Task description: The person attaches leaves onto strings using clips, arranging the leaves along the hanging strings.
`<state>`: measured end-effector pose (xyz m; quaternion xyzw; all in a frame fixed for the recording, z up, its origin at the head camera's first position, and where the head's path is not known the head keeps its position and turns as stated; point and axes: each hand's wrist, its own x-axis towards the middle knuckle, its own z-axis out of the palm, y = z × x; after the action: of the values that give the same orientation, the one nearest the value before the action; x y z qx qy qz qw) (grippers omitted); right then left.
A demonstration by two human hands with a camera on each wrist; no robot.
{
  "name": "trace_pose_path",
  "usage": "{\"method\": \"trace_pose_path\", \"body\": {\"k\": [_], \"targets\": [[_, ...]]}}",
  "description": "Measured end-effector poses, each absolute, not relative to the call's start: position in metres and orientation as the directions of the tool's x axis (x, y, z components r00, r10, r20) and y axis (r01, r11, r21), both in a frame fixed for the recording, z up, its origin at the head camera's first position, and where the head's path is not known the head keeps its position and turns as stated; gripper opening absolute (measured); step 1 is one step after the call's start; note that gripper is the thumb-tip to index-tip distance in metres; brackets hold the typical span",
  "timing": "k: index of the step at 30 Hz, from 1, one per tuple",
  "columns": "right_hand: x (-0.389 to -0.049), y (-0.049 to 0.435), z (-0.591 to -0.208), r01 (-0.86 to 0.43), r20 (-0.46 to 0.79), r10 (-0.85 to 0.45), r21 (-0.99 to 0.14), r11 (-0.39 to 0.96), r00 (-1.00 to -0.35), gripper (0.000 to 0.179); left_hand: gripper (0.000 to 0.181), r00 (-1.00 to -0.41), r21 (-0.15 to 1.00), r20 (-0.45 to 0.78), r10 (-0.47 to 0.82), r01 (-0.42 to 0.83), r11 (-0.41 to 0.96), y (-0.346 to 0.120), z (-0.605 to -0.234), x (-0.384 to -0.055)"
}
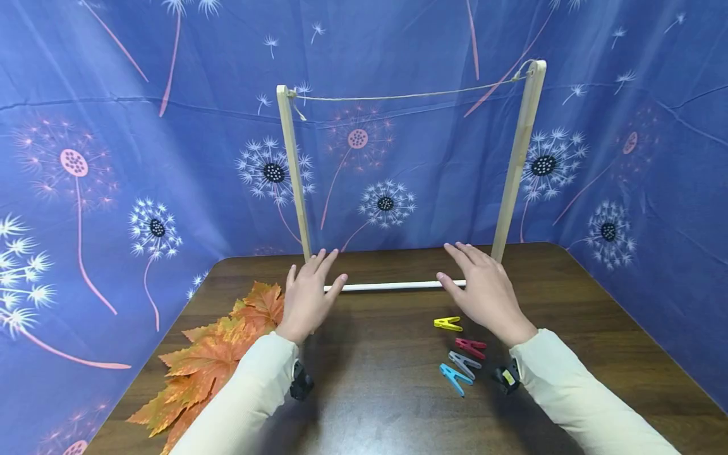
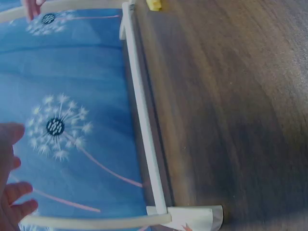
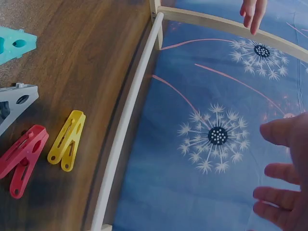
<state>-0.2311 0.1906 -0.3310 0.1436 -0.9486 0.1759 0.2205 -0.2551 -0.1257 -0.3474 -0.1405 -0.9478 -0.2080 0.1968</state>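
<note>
1. Behind and beside the table (image 1: pixel 597 316), a blue cloth (image 1: pixel 114 158) printed with dandelion heads hangs as a backdrop on 3 sides.
2. The table is dark brown wood and carries everything else.
3. A wooden frame (image 1: pixel 514 170) stands near the table's far edge: 2 upright posts, a string (image 1: pixel 409 96) tied between their tops, and a white bar (image 1: pixel 392 286) lying along the table between their feet.
4. A heap of orange leaves (image 1: pixel 210 360) lies on the table's left side, just beside the left forearm.
5. The left hand (image 1: pixel 309 297) is at the foot of the left post, fingers straight and spread; its grip is loose and holds nothing. Its fingertips are at the left end of the white bar, but whether they touch cannot be told.
6. The right hand (image 1: pixel 483 291) is at the foot of the right post, fingers straight, grip loose and holding nothing, with the thumb at the right end of the bar.
7. 4 clothes pegs lie on the table just below the right hand: a yellow peg (image 1: pixel 447 323) nearest the bar, then a red peg (image 1: pixel 471 347), a grey peg (image 1: pixel 464 363) and a blue peg (image 1: pixel 454 378), close together.
</note>
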Motion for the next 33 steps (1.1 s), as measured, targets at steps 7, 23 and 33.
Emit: {"method": "trace_pose_path", "body": {"k": [7, 23, 33], "targets": [[-0.229, 0.202, -0.332, -0.395, 0.494, -0.156, -0.429, 0.812, -0.855, 0.048, 0.050, -0.846, 0.460, 0.488, 0.214, 0.458, 0.761, -0.152, -0.345, -0.254], [-0.212, 0.223, -0.360, -0.335, 0.406, -0.023, -0.719, 0.608, -0.914, 0.038, 0.039, -0.959, 0.768, 0.252, 0.126, 0.278, 0.577, -0.214, -0.370, -0.234], [-0.195, 0.231, -0.389, -0.314, 0.339, -0.053, -0.786, 0.533, -0.939, 0.034, 0.035, -0.973, 0.772, 0.202, 0.108, 0.226, 0.593, -0.242, -0.383, -0.220]]}}
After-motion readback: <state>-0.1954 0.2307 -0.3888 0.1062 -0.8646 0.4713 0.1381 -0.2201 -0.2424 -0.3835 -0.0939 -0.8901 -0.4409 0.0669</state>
